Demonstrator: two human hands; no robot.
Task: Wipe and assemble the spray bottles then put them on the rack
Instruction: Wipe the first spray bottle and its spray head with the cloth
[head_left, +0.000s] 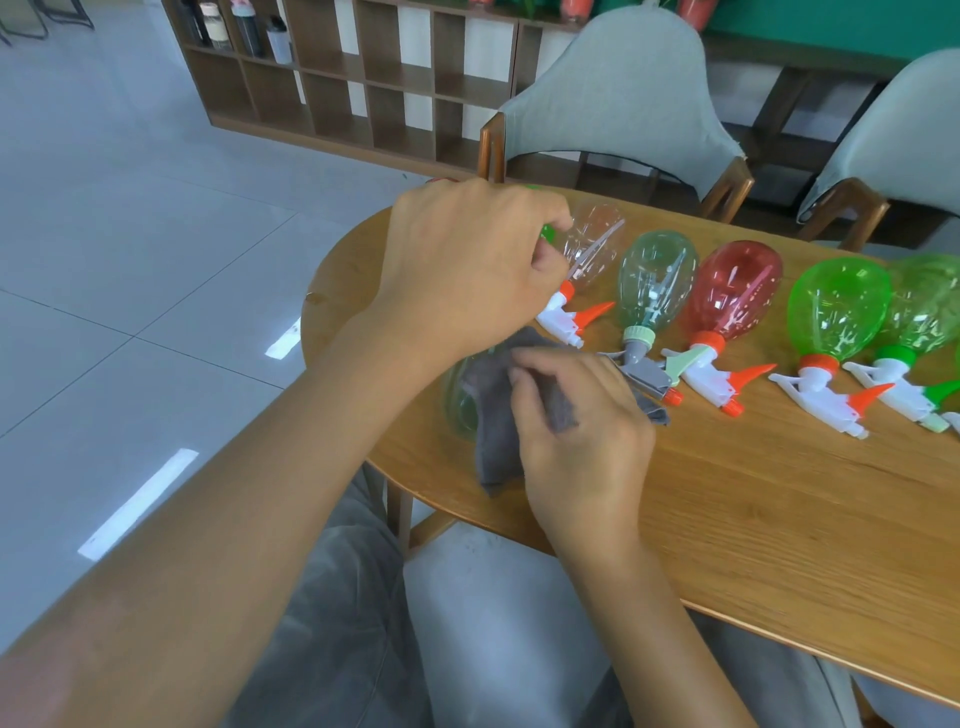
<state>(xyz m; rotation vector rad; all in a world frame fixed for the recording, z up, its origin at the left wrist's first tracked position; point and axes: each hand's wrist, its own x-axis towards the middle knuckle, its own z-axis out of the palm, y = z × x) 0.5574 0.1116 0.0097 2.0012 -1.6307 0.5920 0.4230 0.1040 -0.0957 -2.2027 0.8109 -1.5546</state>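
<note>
- Right hand pinches a grey cloth and presses it against a pale green bottle lying at the near-left edge of the wooden table.
- Left hand hangs above that bottle, fingers curled round something green; what it is cannot be told.
- Row of assembled spray bottles on their sides, triggers toward the person: clear bottle, teal-tinted bottle, red bottle, green bottle, second green bottle at the right edge.
- Behind the table: two grey chairs, a wooden cubby shelf.
</note>
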